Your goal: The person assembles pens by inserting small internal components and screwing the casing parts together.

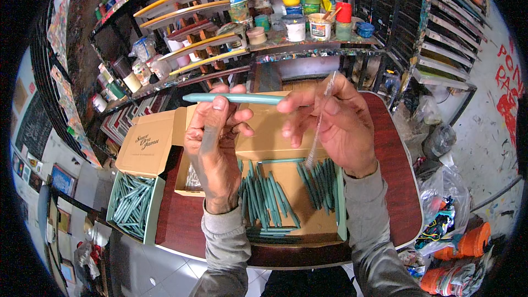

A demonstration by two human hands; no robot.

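My left hand (217,137) pinches a slim teal pen-like stick (250,98) between thumb and fingers. The stick lies level, its tapered end to the left. Close to its other end are the fingertips of my right hand (341,121); whether they touch it I cannot tell. A thin, clear plastic strip (317,132) is held in my right hand and hangs down between thumb and fingers. Both hands are raised over an open cardboard box (308,228), where several more teal sticks (269,198) lie in loose rows. Darker sticks (319,184) lie at its right side.
A second open box (151,220) full of teal sticks stands at the left of the dark red table (399,187). Clear plastic pieces (192,180) lie beside my left wrist. Paint pots (295,28) crowd the shelf behind. Bags and orange containers (474,239) are at the right.
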